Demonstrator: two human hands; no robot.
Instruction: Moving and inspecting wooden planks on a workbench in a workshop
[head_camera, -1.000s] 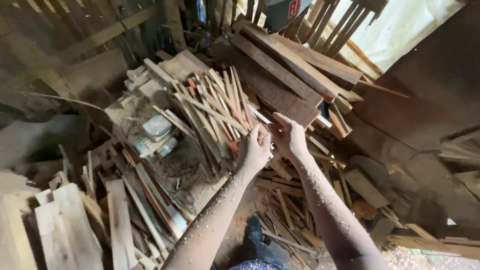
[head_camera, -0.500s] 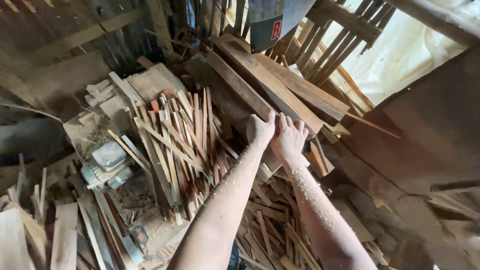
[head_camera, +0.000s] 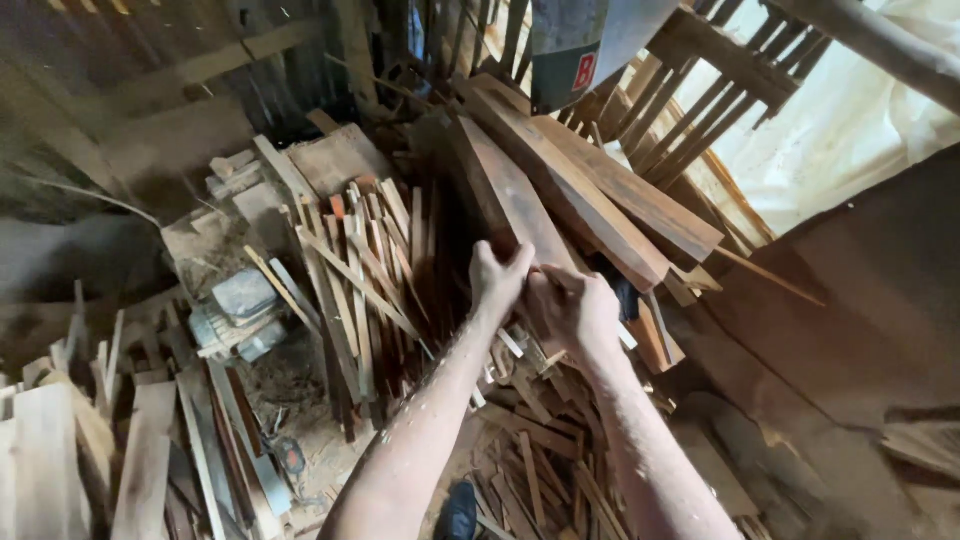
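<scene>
Gripping the near end of the dark plank (head_camera: 510, 200) with the left hand (head_camera: 497, 277) curled shut on it and the right hand (head_camera: 568, 308) closed just beside, lift it squarely off the pile of thin slats (head_camera: 365, 280) so neighbouring boards (head_camera: 610, 200) stay put

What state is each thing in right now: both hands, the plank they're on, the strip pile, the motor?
Left hand: fingers closed on the plank's near end.
Right hand: gripping the same end.
Long plank: slanted, resting on the stack.
Thin wood strips: loose, leaning pile.
Grey motor: lying in sawdust, dusty.
</scene>
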